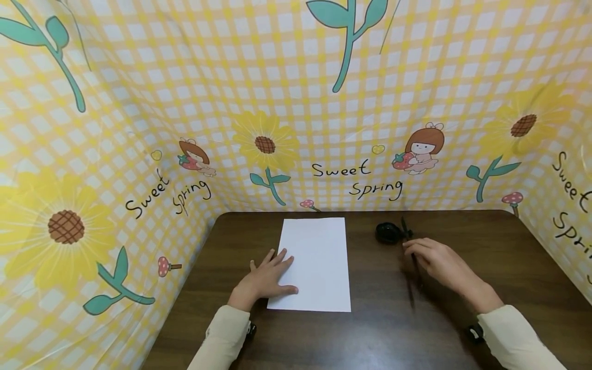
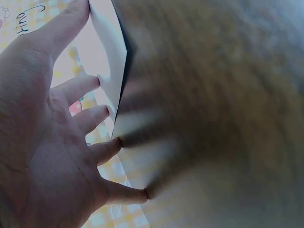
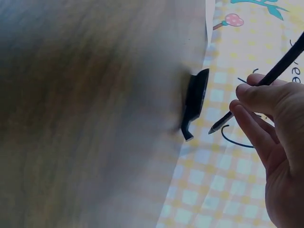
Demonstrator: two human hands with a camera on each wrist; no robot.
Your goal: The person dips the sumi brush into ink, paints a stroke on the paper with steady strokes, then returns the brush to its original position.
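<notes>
Right hand point(image 1: 441, 264) fingers point(image 3: 259, 97) are pinching a dark brush point(image 3: 266, 80), tip hovering just beside the black ink dish point(image 1: 387, 233). Left hand point(image 1: 265, 280) is lying flat, fingers spread, pressing the white paper point(image 1: 319, 262) at its near-left corner on the desk point(image 1: 462, 318). Paper is showing blank: judging writing not yet begun, inking stage.

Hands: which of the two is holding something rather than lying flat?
The right hand: its fingers pinch a thin black brush near the small black dish. The left hand rests flat, fingers spread, on the white paper.
</notes>
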